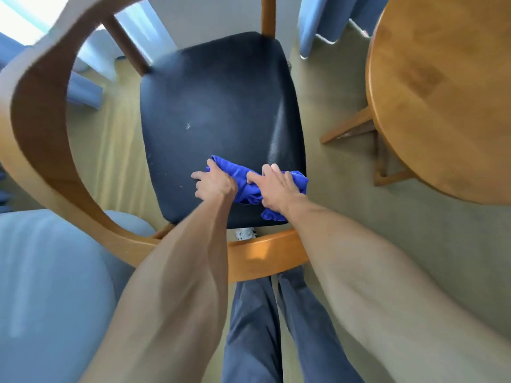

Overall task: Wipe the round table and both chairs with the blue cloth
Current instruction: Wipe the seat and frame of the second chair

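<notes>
A wooden chair with a dark padded seat (218, 106) stands below me, its curved wooden backrest (36, 139) sweeping round the left and near side. The blue cloth (244, 179) lies bunched on the near part of the seat. My left hand (214, 182) grips the cloth's left end. My right hand (276, 189) lies on its right part with fingers bent over the folds. Both forearms reach over the backrest rail. The round wooden table (442, 92) stands to the right, apart from the chair.
A pale blue upholstered seat (47, 294) sits at the lower left, against the chair's backrest. Blue curtains (323, 20) hang at the back. The table's wooden base (356, 134) spreads over the carpet between table and chair. My legs in blue trousers (276, 327) stand behind the chair.
</notes>
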`<action>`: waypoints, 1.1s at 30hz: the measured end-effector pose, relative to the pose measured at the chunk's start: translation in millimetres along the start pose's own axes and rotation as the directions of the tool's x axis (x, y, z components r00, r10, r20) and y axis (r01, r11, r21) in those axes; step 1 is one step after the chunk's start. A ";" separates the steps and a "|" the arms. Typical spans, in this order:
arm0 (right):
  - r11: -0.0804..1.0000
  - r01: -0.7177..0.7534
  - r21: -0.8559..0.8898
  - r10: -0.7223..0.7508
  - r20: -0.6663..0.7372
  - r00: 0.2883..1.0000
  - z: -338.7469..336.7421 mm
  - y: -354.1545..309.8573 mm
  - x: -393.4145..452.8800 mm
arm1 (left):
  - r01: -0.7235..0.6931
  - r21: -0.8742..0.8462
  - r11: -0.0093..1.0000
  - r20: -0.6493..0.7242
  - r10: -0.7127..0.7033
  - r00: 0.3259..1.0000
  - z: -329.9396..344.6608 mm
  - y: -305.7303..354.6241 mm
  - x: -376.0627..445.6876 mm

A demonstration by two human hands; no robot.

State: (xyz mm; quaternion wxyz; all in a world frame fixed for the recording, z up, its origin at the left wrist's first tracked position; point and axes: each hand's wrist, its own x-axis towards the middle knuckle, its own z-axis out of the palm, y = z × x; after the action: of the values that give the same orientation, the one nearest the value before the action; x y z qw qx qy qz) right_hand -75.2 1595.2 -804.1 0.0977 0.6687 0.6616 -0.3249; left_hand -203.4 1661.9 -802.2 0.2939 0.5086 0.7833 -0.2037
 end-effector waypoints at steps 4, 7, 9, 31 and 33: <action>0.972 -0.205 0.112 0.222 -0.172 0.960 -4.1 6.4 2.0 | -0.137 -0.029 0.990 -0.044 0.136 0.990 8.4 3.3 -14.2; 0.909 -0.342 0.237 0.400 -0.271 0.876 -10.3 33.4 7.8 | -0.328 0.036 0.944 -0.024 0.329 0.944 11.5 17.9 -24.3; 0.883 -0.379 0.278 0.454 -0.296 0.840 -10.3 48.3 10.9 | -0.465 0.141 0.874 -0.041 0.474 0.879 15.3 34.2 -29.1; 0.910 -0.348 0.228 0.376 -0.093 0.922 -43.0 -51.9 3.0 | -0.255 0.331 0.909 -0.429 0.386 0.817 -126.5 -67.5 -25.6; 0.920 -0.303 0.249 0.337 -0.106 0.935 -42.3 -84.2 9.7 | -0.203 0.281 0.938 -0.489 0.322 0.810 -129.8 -97.3 -31.8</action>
State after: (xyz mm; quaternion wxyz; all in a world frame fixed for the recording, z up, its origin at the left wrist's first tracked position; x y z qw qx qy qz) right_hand -143.0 1635.8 -751.8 0.0229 0.7970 0.5064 -0.3284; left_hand -315.7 1681.7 -682.4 0.0359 0.6774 0.7284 -0.0967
